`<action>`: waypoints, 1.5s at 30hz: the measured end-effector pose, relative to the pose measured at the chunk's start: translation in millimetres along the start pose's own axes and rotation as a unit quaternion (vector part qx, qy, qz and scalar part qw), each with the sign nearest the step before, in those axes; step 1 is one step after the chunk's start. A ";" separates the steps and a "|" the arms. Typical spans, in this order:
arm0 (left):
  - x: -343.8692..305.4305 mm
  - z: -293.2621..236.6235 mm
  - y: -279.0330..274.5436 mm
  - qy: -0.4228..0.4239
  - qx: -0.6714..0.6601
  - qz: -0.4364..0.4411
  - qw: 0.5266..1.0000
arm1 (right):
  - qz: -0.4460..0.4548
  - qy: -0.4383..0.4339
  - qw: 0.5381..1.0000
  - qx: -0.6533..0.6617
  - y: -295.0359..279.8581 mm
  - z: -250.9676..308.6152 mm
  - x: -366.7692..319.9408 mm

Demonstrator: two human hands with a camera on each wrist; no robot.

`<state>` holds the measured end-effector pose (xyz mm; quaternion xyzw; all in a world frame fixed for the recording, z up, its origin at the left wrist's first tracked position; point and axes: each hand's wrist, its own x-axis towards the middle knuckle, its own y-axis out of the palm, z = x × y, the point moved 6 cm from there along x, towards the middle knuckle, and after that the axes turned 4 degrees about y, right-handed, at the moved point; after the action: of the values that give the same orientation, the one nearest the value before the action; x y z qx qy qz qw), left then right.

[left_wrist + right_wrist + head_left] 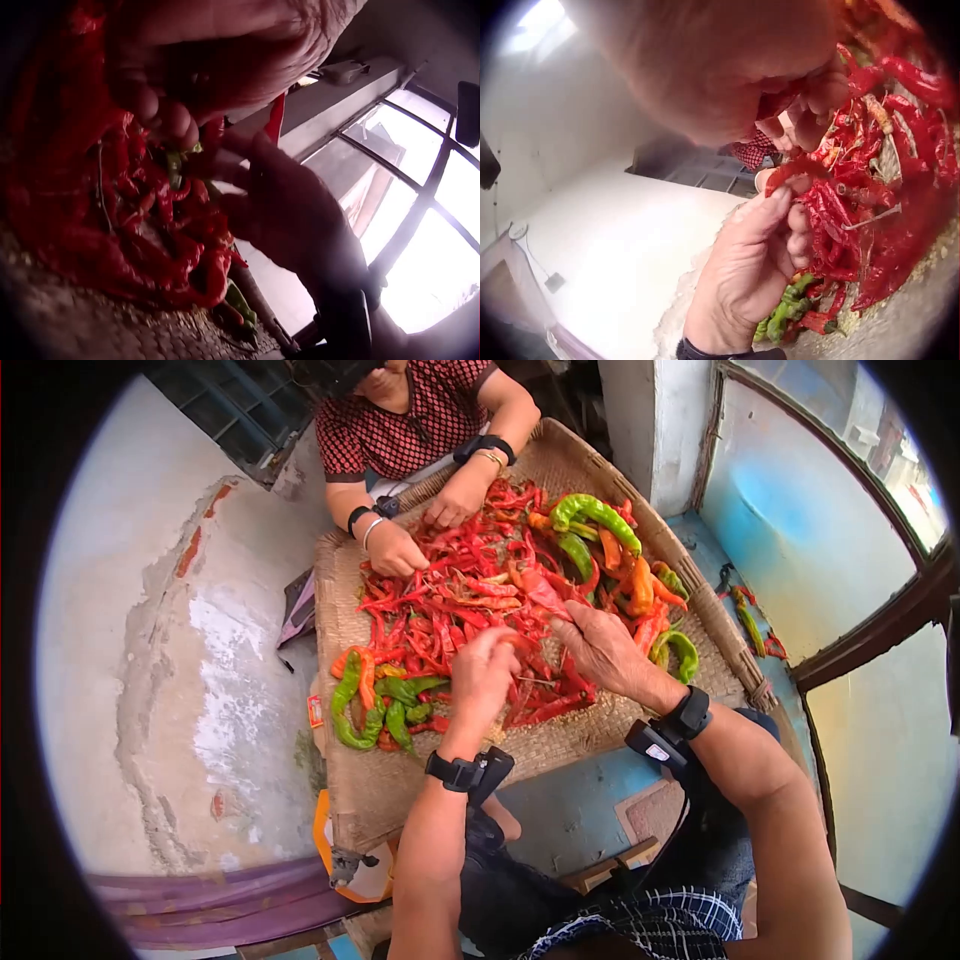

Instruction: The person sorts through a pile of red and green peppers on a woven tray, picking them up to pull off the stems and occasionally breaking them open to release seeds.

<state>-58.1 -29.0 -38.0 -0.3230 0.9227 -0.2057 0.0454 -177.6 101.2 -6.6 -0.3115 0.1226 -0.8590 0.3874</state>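
Observation:
Red peppers [450, 600] lie heaped on a woven tray [370, 790]. Over the heap's near side, my left hand [483, 675] pinches a red pepper [799, 171] between thumb and fingers, seen in the right wrist view. To its right, my right hand [612, 652] has its fingers curled round another red pepper [541, 594], which points away from me. The left wrist view shows a red pepper [276, 120] standing up from my right hand [296, 214]. My left palm [225, 67] covers the top of that view.
Across the tray, another person's hands [458, 497] work at the heap's far side. Green peppers [398, 710] lie at the left; green and orange ones [640, 588] lie at the right. A wall [220, 660] stands left, a window [800, 530] right.

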 end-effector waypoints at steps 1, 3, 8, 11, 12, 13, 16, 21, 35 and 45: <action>3.4 -7.2 -13.1 0.035 -0.015 -0.067 0.997 | 0.032 0.060 0.997 0.023 2.5 -6.8 -0.4; -1.0 -44.1 -36.0 0.273 0.284 -0.234 0.889 | 0.113 0.181 0.963 0.164 18.2 -15.9 -5.9; -6.5 -27.9 -8.1 0.079 0.023 -0.060 0.995 | 0.146 0.092 0.982 0.078 29.2 -7.5 -11.7; -9.9 -24.7 10.1 0.036 -0.113 0.013 0.993 | 0.168 0.063 0.982 0.063 37.8 -4.7 -12.4; -8.1 -18.8 6.9 0.042 -0.107 -0.017 0.993 | 0.181 0.053 0.982 0.019 39.3 -4.6 -13.7; -5.6 -15.8 4.0 0.037 -0.125 -0.009 0.991 | 0.175 0.007 0.984 -0.012 37.9 1.0 -14.6; 0.7 -16.3 -3.9 0.007 -0.165 -0.001 0.986 | 0.187 -0.024 0.982 -0.012 44.3 0.6 -12.5; -8.2 -23.2 8.6 -0.001 -0.142 0.051 0.989 | 0.208 0.053 0.973 0.088 48.2 -3.7 -9.6; 12.7 -10.7 -59.9 0.041 -0.153 -0.192 0.969 | 0.061 0.027 0.954 -0.292 14.5 -76.8 28.5; 4.8 -12.2 -1.1 0.045 -0.008 0.017 0.999 | 0.114 0.090 0.984 -0.107 27.2 -45.8 22.8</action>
<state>-63.9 -28.4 -26.2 -0.2984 0.9306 -0.2119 0.0048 -201.9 64.6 -44.3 -0.2570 0.2830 -0.8154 0.4347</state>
